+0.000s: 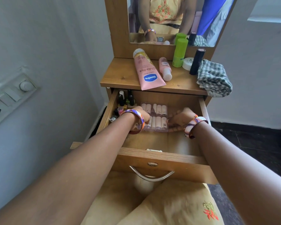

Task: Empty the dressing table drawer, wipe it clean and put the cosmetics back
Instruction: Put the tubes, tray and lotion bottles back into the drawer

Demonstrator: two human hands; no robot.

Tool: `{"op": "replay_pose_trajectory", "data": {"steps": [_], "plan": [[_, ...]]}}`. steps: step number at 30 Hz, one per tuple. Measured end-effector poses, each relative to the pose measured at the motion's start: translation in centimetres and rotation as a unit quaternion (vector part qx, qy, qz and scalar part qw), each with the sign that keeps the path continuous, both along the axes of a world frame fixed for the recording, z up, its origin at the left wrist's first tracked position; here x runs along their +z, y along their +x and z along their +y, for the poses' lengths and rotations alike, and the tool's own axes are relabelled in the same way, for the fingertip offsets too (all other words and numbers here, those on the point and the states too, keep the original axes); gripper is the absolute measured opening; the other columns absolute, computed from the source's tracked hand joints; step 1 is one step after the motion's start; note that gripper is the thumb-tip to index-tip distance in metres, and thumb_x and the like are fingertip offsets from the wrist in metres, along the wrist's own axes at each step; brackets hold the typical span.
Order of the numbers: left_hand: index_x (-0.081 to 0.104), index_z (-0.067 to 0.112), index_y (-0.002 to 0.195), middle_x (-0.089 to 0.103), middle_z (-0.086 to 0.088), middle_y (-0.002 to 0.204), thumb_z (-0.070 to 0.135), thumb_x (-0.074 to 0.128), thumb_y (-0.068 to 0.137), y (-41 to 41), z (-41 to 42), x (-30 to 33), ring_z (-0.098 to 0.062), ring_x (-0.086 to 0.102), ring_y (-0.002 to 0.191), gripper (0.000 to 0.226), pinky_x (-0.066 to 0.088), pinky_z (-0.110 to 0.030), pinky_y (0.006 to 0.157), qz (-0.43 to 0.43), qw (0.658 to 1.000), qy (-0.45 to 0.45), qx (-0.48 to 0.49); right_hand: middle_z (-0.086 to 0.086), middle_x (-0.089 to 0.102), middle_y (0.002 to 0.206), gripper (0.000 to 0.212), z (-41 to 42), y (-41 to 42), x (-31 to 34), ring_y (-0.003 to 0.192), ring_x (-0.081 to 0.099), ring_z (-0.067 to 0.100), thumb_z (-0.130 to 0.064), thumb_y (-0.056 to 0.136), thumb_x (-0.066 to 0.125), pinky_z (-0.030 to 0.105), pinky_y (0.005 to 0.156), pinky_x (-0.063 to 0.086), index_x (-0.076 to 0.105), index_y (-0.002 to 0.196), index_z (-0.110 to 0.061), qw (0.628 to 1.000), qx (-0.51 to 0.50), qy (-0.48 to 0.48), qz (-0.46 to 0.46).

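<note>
Inside the drawer [152, 142]: both hands reach in.
Left hand [140, 116]: fingers curled on the left edge of the clear case [154, 116].
Right hand [179, 118]: fingers curled on its right edge.
Case: far part of drawer, small bottles [126, 101] left.
Tabletop: pink tube [147, 70], checked cloth [214, 77].

Both arms stretched forward, bangled wrists, left hand [142, 116] and right hand [179, 120] curled, fingers gripping

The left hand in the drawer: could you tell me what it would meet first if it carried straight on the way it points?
The left hand points rightward and already touches the clear case of small tubes; that case comes first. Depth is hard to judge.
</note>
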State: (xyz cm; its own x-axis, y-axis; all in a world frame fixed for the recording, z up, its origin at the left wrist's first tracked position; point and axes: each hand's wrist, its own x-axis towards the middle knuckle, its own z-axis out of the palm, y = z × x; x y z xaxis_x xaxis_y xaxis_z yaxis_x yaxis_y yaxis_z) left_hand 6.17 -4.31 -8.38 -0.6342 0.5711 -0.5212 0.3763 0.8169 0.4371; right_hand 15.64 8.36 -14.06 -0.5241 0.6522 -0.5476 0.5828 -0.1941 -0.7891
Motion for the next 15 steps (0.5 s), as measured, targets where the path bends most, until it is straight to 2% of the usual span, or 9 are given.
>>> {"op": "replay_pose_trajectory", "data": {"steps": [2, 4, 5, 7, 9, 10, 12, 14, 15], "plan": [[0.052, 0.005, 0.112, 0.054, -0.008, 0.085, 0.015, 0.053, 0.091, -0.6, 0.4, 0.2, -0.017, 0.054, 0.075, 0.023, 0.048, -0.023, 0.066, -0.017, 0.999, 0.029, -0.012, 0.016, 0.064, 0.099, 0.019, -0.2, 0.0, 0.6, 0.095, 0.066, 0.033, 0.003, 0.08, 0.065, 0.05, 0.08, 0.057, 0.056, 0.096, -0.001, 0.998, -0.019, 0.058, -0.008], [0.058, 0.0, 0.111, 0.063, -0.012, 0.1, 0.013, 0.059, 0.087, -1.3, 0.8, 1.1, -0.024, 0.063, 0.091, 0.027, 0.054, -0.032, 0.084, -0.062, 0.995, 0.072, -0.006, 0.017, 0.066, 0.096, 0.025, -0.5, 0.0, 2.2, 0.086, 0.068, 0.032, -0.002, 0.078, 0.069, 0.049, 0.073, 0.059, 0.06, 0.101, 0.001, 0.996, 0.0, 0.091, -0.012], [0.06, -0.003, 0.109, 0.065, -0.013, 0.101, 0.01, 0.059, 0.088, -1.6, 0.9, 1.7, -0.025, 0.064, 0.092, 0.024, 0.054, -0.034, 0.087, -0.104, 0.989, 0.101, 0.005, 0.017, 0.066, 0.091, 0.021, -0.8, 0.0, 3.2, 0.081, 0.069, 0.03, -0.003, 0.08, 0.069, 0.047, 0.07, 0.06, 0.061, 0.099, 0.002, 0.996, 0.011, 0.086, 0.003], [0.06, -0.002, 0.094, 0.062, -0.012, 0.084, 0.006, 0.052, 0.092, -2.4, 1.2, 3.1, -0.02, 0.062, 0.074, 0.012, 0.056, -0.026, 0.069, -0.153, 0.977, 0.14, 0.043, 0.014, 0.063, 0.079, 0.014, -1.5, -0.2, 5.3, 0.068, 0.065, 0.023, -0.007, 0.084, 0.067, 0.036, 0.064, 0.061, 0.061, 0.093, 0.002, 0.996, 0.025, 0.058, 0.059], [0.052, 0.005, 0.082, 0.054, -0.009, 0.072, 0.013, 0.051, 0.095, -3.5, 1.5, 4.2, -0.015, 0.057, 0.064, 0.015, 0.052, -0.021, 0.056, -0.131, 0.973, 0.164, 0.095, 0.012, 0.061, 0.076, 0.016, -2.3, -0.7, 7.0, 0.064, 0.062, 0.019, -0.011, 0.087, 0.064, 0.029, 0.058, 0.059, 0.06, 0.095, 0.002, 0.994, 0.014, 0.017, 0.11], [0.051, 0.004, 0.087, 0.054, -0.01, 0.073, 0.017, 0.053, 0.094, -4.1, 1.7, 4.3, -0.018, 0.061, 0.069, 0.015, 0.056, -0.024, 0.062, -0.112, 0.969, 0.185, 0.12, 0.013, 0.06, 0.077, 0.021, -2.5, -1.1, 7.4, 0.066, 0.062, 0.02, -0.013, 0.088, 0.063, 0.027, 0.055, 0.058, 0.058, 0.1, 0.003, 0.991, -0.002, -0.021, 0.131], [0.051, 0.0, 0.112, 0.058, -0.013, 0.081, 0.022, 0.054, 0.093, -4.8, 2.0, 4.1, -0.026, 0.065, 0.087, 0.029, 0.056, -0.033, 0.079, -0.122, 0.956, 0.214, 0.157, 0.016, 0.058, 0.084, 0.033, -2.7, -2.0, 7.7, 0.077, 0.062, 0.024, -0.015, 0.091, 0.058, 0.029, 0.053, 0.058, 0.052, 0.115, 0.006, 0.977, -0.035, -0.12, 0.171], [0.046, -0.001, 0.126, 0.062, -0.014, 0.089, 0.022, 0.048, 0.097, -4.5, 2.1, 3.8, -0.023, 0.066, 0.086, 0.037, 0.055, -0.026, 0.07, -0.204, 0.934, 0.226, 0.188, 0.016, 0.057, 0.09, 0.038, -2.8, -3.1, 7.6, 0.085, 0.061, 0.025, -0.018, 0.094, 0.054, 0.034, 0.058, 0.057, 0.047, 0.124, 0.004, 0.959, -0.066, -0.194, 0.196], [0.048, 0.0, 0.124, 0.064, -0.012, 0.09, 0.021, 0.047, 0.097, -4.3, 2.2, 3.7, -0.017, 0.068, 0.077, 0.033, 0.054, -0.021, 0.06, -0.229, 0.923, 0.238, 0.198, 0.015, 0.057, 0.094, 0.039, -2.9, -3.5, 7.5, 0.082, 0.061, 0.023, -0.019, 0.095, 0.052, 0.034, 0.057, 0.057, 0.046, 0.126, 0.002, 0.953, -0.081, -0.213, 0.2]]}}
